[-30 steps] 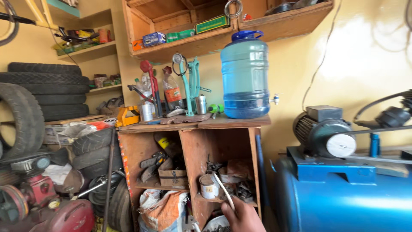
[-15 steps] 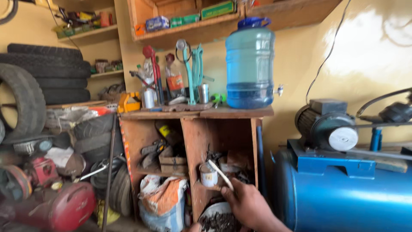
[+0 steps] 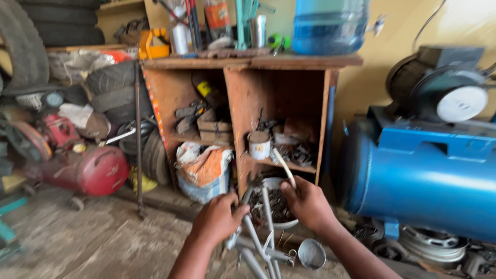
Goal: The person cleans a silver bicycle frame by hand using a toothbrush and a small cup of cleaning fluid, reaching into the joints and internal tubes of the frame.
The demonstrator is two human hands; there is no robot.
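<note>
Head camera looks down over both hands at the foot of a wooden desk [image 3: 258, 62] with open shelves. The left hand [image 3: 219, 217] is closed around a grey metal tube frame [image 3: 258, 243] that rises from the floor between the two hands; the right hand [image 3: 307, 204] is curled about a thin pale stick-like tool [image 3: 284, 168] that slants up toward the lower shelf, though how tight that hold is I cannot tell through the blur. Just behind the frame sits a white bowl [image 3: 287, 223] of dark scrap. A small white tin [image 3: 259, 144] with a dark band stands on the lower shelf, and a white and orange sack [image 3: 204, 173] slumps under the left compartment. On top of the desk stands a blue water jug [image 3: 330, 26], with an orange-labelled bottle [image 3: 217, 15] to its left. A blue compressor tank [image 3: 429, 175] fills the right side; a red tank [image 3: 98, 170] and stacked tyres [image 3: 57, 26] lie to the left.
</note>
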